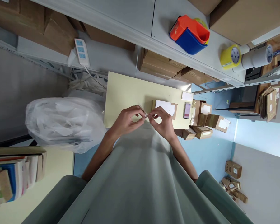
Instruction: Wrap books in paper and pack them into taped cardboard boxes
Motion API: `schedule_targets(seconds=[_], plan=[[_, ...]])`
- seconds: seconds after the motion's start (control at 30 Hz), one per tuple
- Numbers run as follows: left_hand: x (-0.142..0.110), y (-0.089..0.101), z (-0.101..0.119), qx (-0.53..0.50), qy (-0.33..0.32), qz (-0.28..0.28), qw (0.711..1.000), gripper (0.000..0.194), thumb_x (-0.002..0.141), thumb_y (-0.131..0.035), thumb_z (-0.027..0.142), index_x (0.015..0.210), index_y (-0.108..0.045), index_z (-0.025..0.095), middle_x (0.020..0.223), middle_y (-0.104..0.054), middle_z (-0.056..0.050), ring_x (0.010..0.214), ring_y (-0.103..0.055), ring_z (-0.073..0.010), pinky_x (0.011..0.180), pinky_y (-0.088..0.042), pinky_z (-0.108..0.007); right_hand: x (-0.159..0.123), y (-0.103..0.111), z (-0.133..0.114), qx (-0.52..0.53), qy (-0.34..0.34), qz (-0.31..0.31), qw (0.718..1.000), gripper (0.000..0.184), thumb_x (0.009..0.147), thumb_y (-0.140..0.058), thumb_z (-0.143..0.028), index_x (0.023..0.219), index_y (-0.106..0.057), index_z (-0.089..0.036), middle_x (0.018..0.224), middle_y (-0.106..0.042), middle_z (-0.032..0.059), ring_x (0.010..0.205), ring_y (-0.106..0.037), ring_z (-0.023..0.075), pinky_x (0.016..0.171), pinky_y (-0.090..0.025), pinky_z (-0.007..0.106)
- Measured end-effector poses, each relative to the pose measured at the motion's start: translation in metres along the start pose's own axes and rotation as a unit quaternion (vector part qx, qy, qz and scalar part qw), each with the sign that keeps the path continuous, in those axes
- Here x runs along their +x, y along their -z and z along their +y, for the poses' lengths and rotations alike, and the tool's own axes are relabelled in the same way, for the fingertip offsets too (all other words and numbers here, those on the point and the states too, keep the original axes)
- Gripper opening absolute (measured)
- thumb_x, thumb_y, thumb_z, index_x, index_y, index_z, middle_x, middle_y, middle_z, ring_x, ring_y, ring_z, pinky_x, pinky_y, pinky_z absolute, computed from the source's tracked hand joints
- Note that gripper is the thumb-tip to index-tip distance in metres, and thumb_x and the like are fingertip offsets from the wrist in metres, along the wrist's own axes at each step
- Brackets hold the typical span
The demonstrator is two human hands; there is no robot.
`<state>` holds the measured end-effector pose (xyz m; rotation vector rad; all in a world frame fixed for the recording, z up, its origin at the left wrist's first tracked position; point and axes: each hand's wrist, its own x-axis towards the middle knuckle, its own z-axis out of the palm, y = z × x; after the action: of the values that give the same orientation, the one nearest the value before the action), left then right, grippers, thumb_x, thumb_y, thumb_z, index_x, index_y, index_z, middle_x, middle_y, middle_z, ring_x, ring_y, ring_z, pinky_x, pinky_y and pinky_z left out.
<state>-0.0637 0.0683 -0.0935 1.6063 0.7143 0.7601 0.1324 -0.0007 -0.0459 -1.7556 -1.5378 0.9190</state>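
My left hand [130, 119] and my right hand [162, 123] meet in front of my body, thumbs and fingertips pinched together. A tiny whitish scrap [146, 115] shows between the fingertips; it is too small to name. Just behind my right hand, a small cardboard box [174, 111] with a white label [164, 107] on top sits on the pale yellow table [123, 90]. Part of the box is hidden by that hand. Farther right on the table lie a blurred purple rectangular item [187, 110] and a small white slip [187, 96].
A shelf [121, 18] above the table's far side holds an orange and blue tape dispenser [189, 34] and tape rolls [231, 56]. A big plastic bag [65, 121] bulges at the left. Several labelled cartons [202, 119] are piled beyond the table's right end. A power strip [82, 53] lies back left.
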Motion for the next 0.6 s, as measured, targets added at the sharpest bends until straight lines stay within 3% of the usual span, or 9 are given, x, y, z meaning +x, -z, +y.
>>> schedule_targets(seconds=[0.17,0.3,0.43,0.57,0.6], plan=[[0.002,0.008,-0.028,0.046,0.037,0.023,0.998,0.010,0.089,-0.066,0.028,0.081,-0.069,0.024,0.086,-0.073,-0.002,0.080,-0.066,-0.0186,0.077,-0.052,-0.032,0.003,0.014,0.011,-0.005,-0.045,0.069,0.997,0.017,0.099,-0.066,-0.037,0.087,-0.072,-0.026,0.095,-0.072,0.0042,0.090,-0.070,0.0209,0.077,-0.063,0.035],[-0.007,0.026,-0.058,0.104,0.088,0.060,0.989,0.010,0.086,-0.064,0.030,0.080,-0.069,0.024,0.087,-0.074,-0.003,0.079,-0.066,-0.0190,0.073,-0.051,-0.030,0.000,0.032,0.025,0.012,-0.084,0.144,0.986,0.019,0.097,-0.068,-0.041,0.088,-0.071,-0.025,0.096,-0.073,0.0038,0.090,-0.070,0.0209,0.078,-0.062,0.034],[-0.024,0.062,-0.084,0.187,0.139,0.127,0.964,0.004,0.083,-0.066,0.023,0.081,-0.069,0.025,0.089,-0.075,-0.003,0.083,-0.067,-0.0217,0.074,-0.050,-0.032,-0.006,0.045,0.038,0.031,-0.115,0.217,0.969,0.023,0.097,-0.069,-0.047,0.091,-0.070,-0.024,0.090,-0.072,0.0024,0.087,-0.072,0.0211,0.078,-0.061,0.035],[-0.036,0.113,-0.091,0.293,0.145,0.271,0.905,0.010,0.087,-0.071,0.018,0.080,-0.067,0.024,0.087,-0.071,-0.003,0.095,-0.064,-0.0257,0.097,-0.053,-0.041,-0.008,0.044,0.041,0.044,-0.116,0.238,0.963,0.027,0.097,-0.071,-0.051,0.090,-0.070,-0.024,0.087,-0.071,0.0022,0.085,-0.072,0.0216,0.076,-0.061,0.035],[-0.035,0.125,-0.088,0.291,0.142,0.287,0.902,0.010,0.091,-0.071,0.018,0.083,-0.068,0.023,0.090,-0.071,-0.003,0.099,-0.064,-0.0260,0.102,-0.054,-0.045,-0.008,0.042,0.041,0.046,-0.115,0.231,0.965,0.028,0.097,-0.071,-0.051,0.090,-0.070,-0.025,0.088,-0.071,0.0024,0.085,-0.073,0.0218,0.076,-0.061,0.035]])
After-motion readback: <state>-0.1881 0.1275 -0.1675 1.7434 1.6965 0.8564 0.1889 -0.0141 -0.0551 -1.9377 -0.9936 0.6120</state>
